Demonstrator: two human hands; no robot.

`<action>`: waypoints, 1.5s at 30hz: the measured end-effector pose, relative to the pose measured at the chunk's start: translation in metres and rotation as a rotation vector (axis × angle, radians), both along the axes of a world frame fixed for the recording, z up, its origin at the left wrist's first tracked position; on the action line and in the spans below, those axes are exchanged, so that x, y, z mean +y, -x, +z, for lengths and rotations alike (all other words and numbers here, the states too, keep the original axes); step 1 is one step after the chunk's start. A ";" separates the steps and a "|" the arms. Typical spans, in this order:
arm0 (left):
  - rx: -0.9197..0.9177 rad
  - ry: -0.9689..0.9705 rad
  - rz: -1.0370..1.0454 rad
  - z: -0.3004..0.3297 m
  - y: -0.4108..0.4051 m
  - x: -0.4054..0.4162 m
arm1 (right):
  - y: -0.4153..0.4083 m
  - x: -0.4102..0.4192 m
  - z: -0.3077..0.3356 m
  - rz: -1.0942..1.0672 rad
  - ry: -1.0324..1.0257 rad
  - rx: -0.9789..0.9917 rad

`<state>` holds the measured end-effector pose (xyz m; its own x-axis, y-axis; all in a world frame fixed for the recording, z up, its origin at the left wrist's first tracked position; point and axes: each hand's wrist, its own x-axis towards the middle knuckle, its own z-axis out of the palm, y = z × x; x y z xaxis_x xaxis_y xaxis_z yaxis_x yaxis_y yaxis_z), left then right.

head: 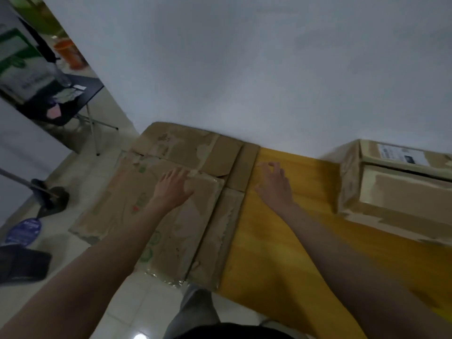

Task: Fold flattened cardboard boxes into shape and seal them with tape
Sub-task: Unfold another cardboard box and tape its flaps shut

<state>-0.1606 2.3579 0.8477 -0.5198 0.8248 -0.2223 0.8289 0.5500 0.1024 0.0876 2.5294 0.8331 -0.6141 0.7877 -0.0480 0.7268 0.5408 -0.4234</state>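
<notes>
White wall (244, 57) fills the frame from 10 to 2 o'clock; pale tiled floor (137, 304) runs from 9 to 6 o'clock. At 10 o'clock: black folding chair (80, 94) carrying papers, a green-and-white box (17, 59) beside it, an orange container (68, 53) behind. At 8–9 o'clock on the floor: dark stand base (52, 199), blue round label (23, 231), black object (22, 265), blurred. Yellow surface (281, 241) spans 3 to 5 o'clock.
</notes>
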 end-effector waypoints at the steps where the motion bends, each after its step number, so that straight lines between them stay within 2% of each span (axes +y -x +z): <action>1: -0.010 0.008 0.000 -0.006 0.020 -0.006 | 0.016 -0.009 -0.006 -0.010 0.020 -0.004; 8: -0.099 0.083 -0.005 -0.051 0.155 -0.041 | 0.123 -0.072 -0.047 -0.140 0.230 0.108; 11: -0.117 0.115 -0.022 -0.069 0.199 -0.052 | 0.162 -0.094 -0.065 -0.178 0.251 0.041; 16: -0.172 0.096 0.049 -0.091 0.275 -0.062 | 0.198 -0.107 -0.094 -0.358 0.409 -0.074; 21: -0.223 0.112 0.044 -0.108 0.333 -0.051 | 0.218 -0.096 -0.111 -0.520 0.448 -0.074; 27: -0.256 0.168 -0.088 -0.120 0.348 -0.011 | 0.223 -0.092 -0.110 -0.737 0.368 0.084; 31: -0.234 0.203 -0.168 -0.124 0.335 0.011 | 0.225 -0.085 -0.103 -0.809 0.412 0.193; 37: -0.289 0.109 -0.105 -0.116 0.334 0.029 | 0.224 -0.081 -0.086 -0.951 0.494 0.316; 45: -0.326 0.004 -0.094 -0.070 0.308 0.032 | 0.196 -0.065 -0.038 -0.929 0.405 0.414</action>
